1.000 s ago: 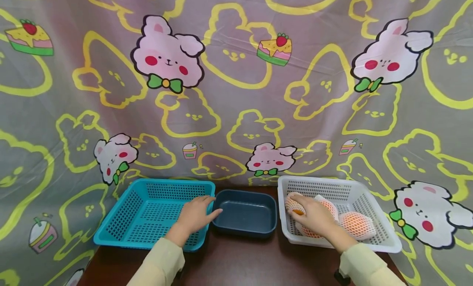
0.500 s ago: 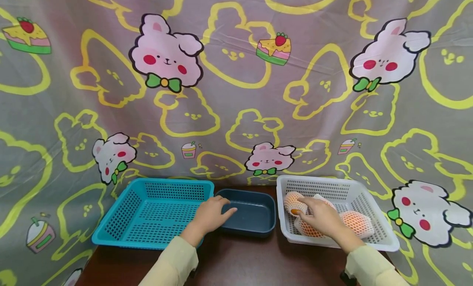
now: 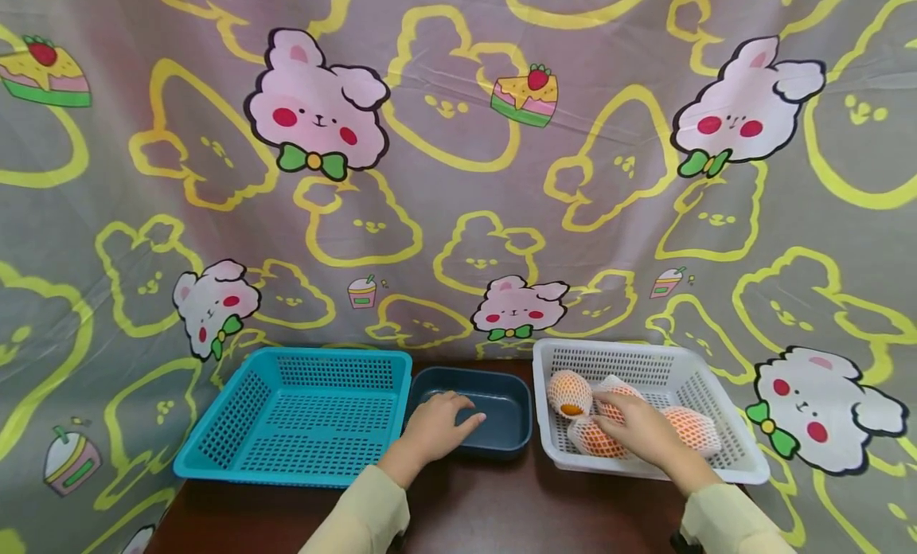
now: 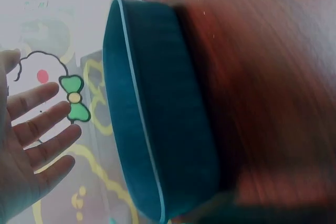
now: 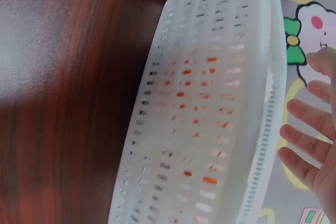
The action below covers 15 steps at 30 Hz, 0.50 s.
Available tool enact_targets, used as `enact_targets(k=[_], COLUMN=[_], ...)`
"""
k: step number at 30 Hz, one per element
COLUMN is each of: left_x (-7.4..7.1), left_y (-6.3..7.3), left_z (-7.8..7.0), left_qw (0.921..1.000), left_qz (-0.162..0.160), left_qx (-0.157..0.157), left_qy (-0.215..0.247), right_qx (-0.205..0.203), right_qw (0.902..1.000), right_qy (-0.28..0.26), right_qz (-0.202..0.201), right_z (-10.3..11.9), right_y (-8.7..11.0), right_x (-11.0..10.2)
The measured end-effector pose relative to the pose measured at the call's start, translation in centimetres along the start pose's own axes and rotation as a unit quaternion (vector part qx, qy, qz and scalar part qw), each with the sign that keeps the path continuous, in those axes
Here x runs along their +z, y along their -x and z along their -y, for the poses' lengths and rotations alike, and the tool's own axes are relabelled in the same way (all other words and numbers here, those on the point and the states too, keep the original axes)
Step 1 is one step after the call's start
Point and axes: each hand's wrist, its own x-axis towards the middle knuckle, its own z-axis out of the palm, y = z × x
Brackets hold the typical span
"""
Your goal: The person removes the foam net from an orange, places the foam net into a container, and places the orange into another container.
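Across to the right comes the left hand (image 3: 437, 428), away from the rim of the teal basket (image 3: 308, 419) and now over the dark blue tray (image 3: 505, 428), while the right hand (image 3: 639, 428) has drawn off the leftmost net-wrapped fruit (image 3: 570, 388), which now sits fully uncovered with its orange patch showing! Nothing in either grip: the left wrist view has those fingers spread, clear of the tray's rim, and the right wrist view shows the other set fanned out beyond the basket wall, no fruit between them. All four wrapped fruits are in the white basket (image 3: 652, 363): that one in the left corner, a front one (image 3: 593, 438) just below it, a middle one (image 3: 618, 391) partly behind the right fingers, and a right-hand one (image 3: 696, 428) beside the wrist side of the hand. Whether a fingertip brushes the middle or front fruit, you cannot tell from above. Looks like a moment between grips, the right hand hovering over the fruit, nothing lifted, tray and teal basket both holding nothing we can see. Picking up any fruit from here would call for lowering the right hand, thumb to one side, fingers to the other, closing gently round the soft net.
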Motion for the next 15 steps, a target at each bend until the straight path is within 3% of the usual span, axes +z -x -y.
enact_targets(k=[15], left_x=[3.6], left_y=[-1.8], left_z=[-3.5], left_qw=[0.998], left_qz=[0.043], left_qx=[0.009], left_qy=[0.046], right_qx=[-0.013], right_qw=[0.9979], right_qy=[-0.052], right_qz=[0.036], right_z=[-2.2], right_y=[0.5], right_x=[0.9])
